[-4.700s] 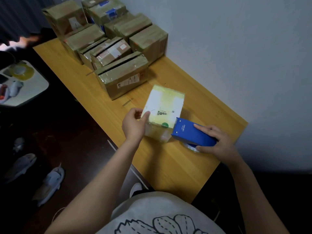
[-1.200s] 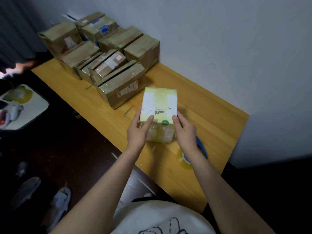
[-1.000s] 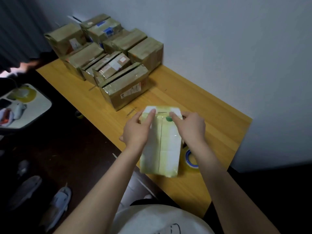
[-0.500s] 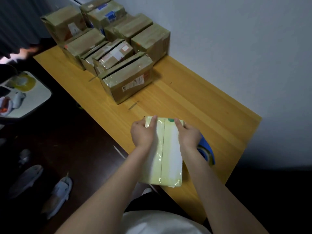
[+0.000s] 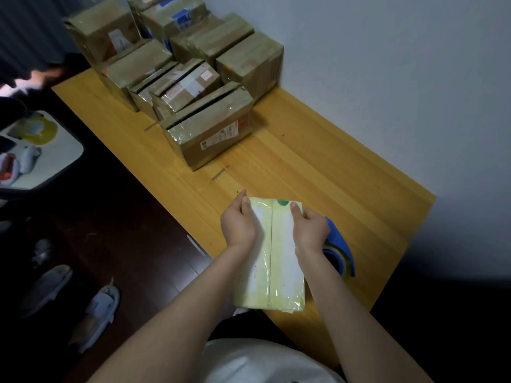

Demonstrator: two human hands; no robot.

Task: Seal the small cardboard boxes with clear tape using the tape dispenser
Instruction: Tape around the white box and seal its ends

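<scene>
A small pale yellow-and-white box (image 5: 272, 261) wrapped in clear tape lies flat near the front edge of the wooden table (image 5: 318, 167), its long side pointing toward me. My left hand (image 5: 239, 223) grips its far left corner, thumb on top. My right hand (image 5: 309, 230) grips the far right corner the same way. The blue tape dispenser (image 5: 338, 248) with its clear roll rests on the table just right of the box, partly hidden by my right wrist.
Several taped brown cardboard boxes (image 5: 210, 128) are grouped at the far left end of the table against the white wall. A small white side table (image 5: 41, 158) with clutter stands at left. Slippers (image 5: 99, 316) lie on the dark floor below.
The dispenser was set down to the right. Both hands took the box, tipped it from standing to flat, and drew it toward the table's front edge.
</scene>
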